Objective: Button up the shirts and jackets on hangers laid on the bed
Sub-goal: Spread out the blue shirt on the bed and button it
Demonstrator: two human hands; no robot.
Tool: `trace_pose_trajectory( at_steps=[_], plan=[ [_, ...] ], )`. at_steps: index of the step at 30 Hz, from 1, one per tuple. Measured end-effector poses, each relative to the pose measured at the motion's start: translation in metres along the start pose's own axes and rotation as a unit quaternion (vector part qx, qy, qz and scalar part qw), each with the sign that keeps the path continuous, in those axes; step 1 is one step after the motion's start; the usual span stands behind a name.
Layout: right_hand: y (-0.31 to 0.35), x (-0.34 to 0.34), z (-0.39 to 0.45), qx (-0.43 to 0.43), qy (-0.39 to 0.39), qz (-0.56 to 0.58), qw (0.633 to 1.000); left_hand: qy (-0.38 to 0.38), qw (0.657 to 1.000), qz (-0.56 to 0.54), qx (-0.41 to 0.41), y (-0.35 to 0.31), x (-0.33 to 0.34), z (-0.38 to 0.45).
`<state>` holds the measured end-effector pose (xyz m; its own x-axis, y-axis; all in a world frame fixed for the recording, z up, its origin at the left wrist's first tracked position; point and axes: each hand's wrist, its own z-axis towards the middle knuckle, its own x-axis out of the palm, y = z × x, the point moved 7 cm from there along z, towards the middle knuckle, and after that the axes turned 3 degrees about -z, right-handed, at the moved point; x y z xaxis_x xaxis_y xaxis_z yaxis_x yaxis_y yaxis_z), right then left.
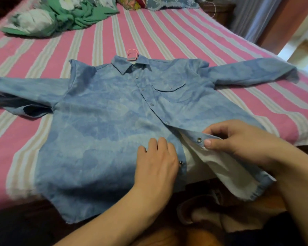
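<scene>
blue shirt on a pink hanger lies flat at the bed's near edge, soft, light, floppy cloth; left hand flat pressing one front, right hand pinching the placket beside a snap, best taken there.

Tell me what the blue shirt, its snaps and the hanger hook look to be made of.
Blue shirt: soft woven cloth, probably cotton chambray; matte, mottled wash, paler inside, frayed hem.
Snap beside the right hand: apparently metal; it glints silver, with a ring shape.
Hanger hook: likely plastic; smooth, evenly pink, though coated wire cannot be ruled out.
</scene>
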<state>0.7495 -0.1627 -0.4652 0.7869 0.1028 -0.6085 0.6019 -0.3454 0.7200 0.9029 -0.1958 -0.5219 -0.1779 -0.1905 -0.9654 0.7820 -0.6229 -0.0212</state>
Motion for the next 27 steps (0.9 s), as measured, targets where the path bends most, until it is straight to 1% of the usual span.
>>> trace_pose_trajectory(
  at_steps=[3, 5, 8, 10, 13, 15, 17, 19, 20, 22, 25, 27],
  plan=[
    [-0.004, -0.002, -0.001, -0.014, -0.048, 0.011, 0.999, -0.005, 0.999, -0.018, 0.041, -0.006, -0.001, -0.006],
    [-0.005, -0.003, -0.001, -0.022, -0.076, 0.016, 0.997, 0.000, 0.998, -0.042, 0.049, -0.002, -0.003, -0.008],
    [-0.002, -0.008, 0.000, -0.032, -0.115, 0.061, 0.991, -0.006, 0.998, -0.061, -0.012, 0.017, -0.012, -0.007],
    [0.001, -0.008, -0.002, -0.038, -0.128, 0.095, 0.987, -0.006, 0.998, -0.047, -0.040, 0.018, -0.015, -0.007],
    [0.011, -0.004, -0.003, -0.048, -0.124, 0.121, 0.984, 0.023, 0.998, -0.033, -0.045, 0.010, -0.005, 0.000],
    [0.015, -0.003, -0.001, -0.054, -0.126, 0.118, 0.984, 0.021, 0.998, -0.020, -0.048, 0.012, 0.000, 0.007],
    [0.015, -0.005, 0.000, -0.053, -0.131, 0.112, 0.983, 0.043, 0.998, -0.006, -0.041, 0.013, -0.005, 0.013],
    [0.013, -0.008, 0.000, -0.053, -0.144, 0.112, 0.982, 0.086, 0.995, -0.027, -0.049, 0.018, -0.008, 0.015],
    [0.011, -0.010, 0.000, -0.050, -0.152, 0.110, 0.981, 0.088, 0.993, -0.041, -0.065, 0.023, -0.010, 0.016],
    [0.005, -0.013, 0.001, -0.044, -0.169, 0.110, 0.979, 0.063, 0.992, -0.053, -0.091, 0.035, -0.024, 0.016],
    [0.001, -0.014, 0.002, -0.044, -0.183, 0.119, 0.975, 0.004, 0.993, -0.035, -0.114, 0.044, -0.042, 0.014],
    [0.005, -0.012, 0.002, -0.055, -0.187, 0.128, 0.972, 0.005, 0.995, -0.026, -0.099, 0.036, -0.037, 0.014]
  ],
)
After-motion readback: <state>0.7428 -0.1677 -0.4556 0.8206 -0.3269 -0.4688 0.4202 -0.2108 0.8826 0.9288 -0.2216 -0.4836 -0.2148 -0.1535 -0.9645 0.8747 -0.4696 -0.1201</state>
